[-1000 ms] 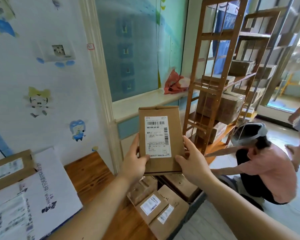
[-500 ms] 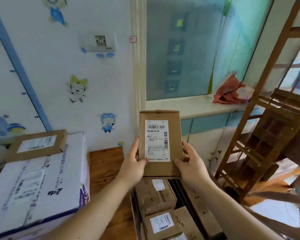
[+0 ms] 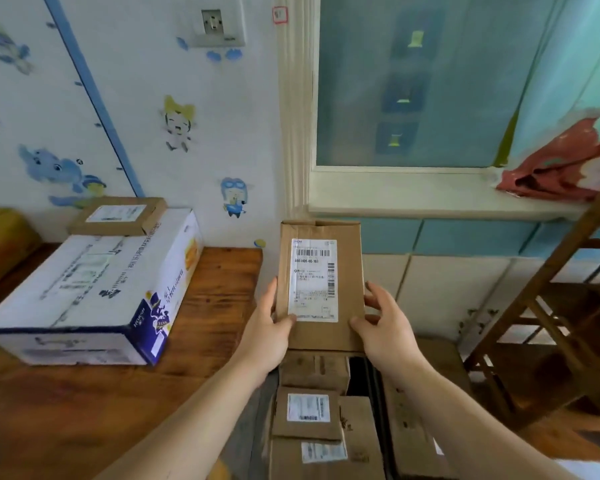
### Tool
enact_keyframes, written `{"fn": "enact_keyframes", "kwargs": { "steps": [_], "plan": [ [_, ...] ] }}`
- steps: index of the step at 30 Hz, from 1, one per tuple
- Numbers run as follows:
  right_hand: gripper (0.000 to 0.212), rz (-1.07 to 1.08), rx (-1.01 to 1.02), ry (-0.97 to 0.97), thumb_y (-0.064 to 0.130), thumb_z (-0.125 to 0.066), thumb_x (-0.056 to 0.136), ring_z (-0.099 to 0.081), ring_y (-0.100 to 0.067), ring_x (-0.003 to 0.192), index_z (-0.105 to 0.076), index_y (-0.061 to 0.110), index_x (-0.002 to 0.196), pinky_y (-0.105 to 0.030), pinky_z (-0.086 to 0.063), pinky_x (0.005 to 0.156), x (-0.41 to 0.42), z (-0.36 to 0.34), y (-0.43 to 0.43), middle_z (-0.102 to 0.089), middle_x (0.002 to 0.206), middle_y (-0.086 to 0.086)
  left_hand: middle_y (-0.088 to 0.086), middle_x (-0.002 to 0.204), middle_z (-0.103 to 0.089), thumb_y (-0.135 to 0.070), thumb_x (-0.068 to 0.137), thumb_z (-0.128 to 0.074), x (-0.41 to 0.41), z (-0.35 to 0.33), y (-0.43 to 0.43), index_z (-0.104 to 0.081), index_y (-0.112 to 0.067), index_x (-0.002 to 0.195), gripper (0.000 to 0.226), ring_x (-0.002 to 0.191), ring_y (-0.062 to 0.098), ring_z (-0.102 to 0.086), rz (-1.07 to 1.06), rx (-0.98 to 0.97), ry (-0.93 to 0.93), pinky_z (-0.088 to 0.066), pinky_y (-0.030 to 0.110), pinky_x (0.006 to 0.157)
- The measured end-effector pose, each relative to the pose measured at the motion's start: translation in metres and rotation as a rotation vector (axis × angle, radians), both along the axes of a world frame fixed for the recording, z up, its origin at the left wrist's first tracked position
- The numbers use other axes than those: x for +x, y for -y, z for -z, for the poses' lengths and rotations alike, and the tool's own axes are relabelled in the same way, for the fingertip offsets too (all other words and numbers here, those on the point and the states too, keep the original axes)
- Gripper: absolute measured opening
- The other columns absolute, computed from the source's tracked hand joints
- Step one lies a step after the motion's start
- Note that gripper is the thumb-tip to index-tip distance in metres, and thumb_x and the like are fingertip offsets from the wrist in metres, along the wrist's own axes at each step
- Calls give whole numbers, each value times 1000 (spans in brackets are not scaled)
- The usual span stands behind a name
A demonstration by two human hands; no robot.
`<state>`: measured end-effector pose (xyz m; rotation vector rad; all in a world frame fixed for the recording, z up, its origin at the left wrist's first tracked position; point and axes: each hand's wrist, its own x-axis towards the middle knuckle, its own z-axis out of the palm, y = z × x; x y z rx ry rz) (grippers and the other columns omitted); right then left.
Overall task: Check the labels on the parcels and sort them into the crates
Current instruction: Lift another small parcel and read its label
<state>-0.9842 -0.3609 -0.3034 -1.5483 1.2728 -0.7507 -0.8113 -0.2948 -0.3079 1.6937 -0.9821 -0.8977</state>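
A home room used for parcel sorting: cartoon wallpaper (image 3: 177, 123), wooden counter (image 3: 219, 289), stacked labelled cardboard parcels (image 3: 307, 415).

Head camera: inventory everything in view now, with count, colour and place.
held parcel: one, brown with white label, upright at centre
loose parcels: at least four, brown, some white-labelled, packed below the held parcel
white carton: one, white with blue end, on the table
flat parcel: one, brown, lying on the white carton
table: one, brown wood, left
shelf rack: one, brown wood, right edge
crumpled bag: one, red, on the window sill
wall socket: one, white, upper wall
left hand: fingers gripping the held parcel's left edge
right hand: fingers gripping its right edge
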Motion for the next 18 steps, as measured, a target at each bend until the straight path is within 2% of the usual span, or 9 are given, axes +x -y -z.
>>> {"fn": "enact_keyframes", "kwargs": {
  "steps": [3, 5, 6, 10, 14, 16, 18],
  "plan": [
    [68, 48, 18, 21, 12, -60, 96, -55, -9, 107, -26, 30, 152, -28, -57, 81, -7, 8, 2, -52, 131, 8, -19, 135, -39, -18, 97, -60, -12, 18, -2, -16, -36, 154, 75, 135, 11, -39, -70, 42, -62, -32, 30, 111],
    [73, 79, 29, 24, 13, -60, 96, -54, -12, 113, -20, 30, 155, -38, -55, 94, -9, 18, 1, -52, 133, 6, -9, 147, -40, -21, 91, -68, -20, 32, -3, -16, -37, 154, 83, 134, 20, -46, -131, 59, -171, -40, 42, 110],
    [74, 88, 27, 24, 13, -60, 96, -55, -12, 113, -18, 30, 155, -40, -54, 96, -9, 26, 0, -52, 135, 5, -4, 146, -44, -22, 89, -71, -24, 41, -2, -18, -38, 152, 84, 129, 22, -50, -167, 61, -208, -44, 46, 107],
    [76, 84, 48, 36, 13, -59, 97, -55, -7, 103, -13, 30, 156, -30, -54, 87, -9, 59, -2, -50, 137, 5, 1, 130, -54, -17, 91, -68, -37, 64, -2, -31, -26, 144, 65, 112, 20, -57, -291, 35, -254, -50, 39, 98],
    [78, 82, 72, 55, 12, -63, 95, -56, -3, 92, -18, 30, 155, -19, -49, 72, -13, 104, 0, -54, 108, 14, -1, 115, -51, -10, 93, -63, -38, 103, -1, -33, -20, 138, 55, 98, 13, -56, -312, 11, -227, -45, 25, 79],
    [80, 106, 87, 53, 13, -66, 92, -57, -5, 95, -20, 31, 154, -23, -51, 75, -18, 131, 2, -55, 105, 13, -5, 109, -51, -9, 94, -61, -36, 130, -4, -37, -24, 132, 47, 94, 7, -55, -294, 22, -173, -42, 23, 75],
    [76, 136, 73, 66, 12, -68, 91, -60, -7, 99, -26, 31, 151, -25, -52, 76, -25, 154, 10, -58, 109, 11, -7, 111, -53, -10, 95, -59, -31, 155, -5, -39, -29, 126, 41, 98, 10, -54, -287, 30, -126, -40, 24, 78]
  ]
}}
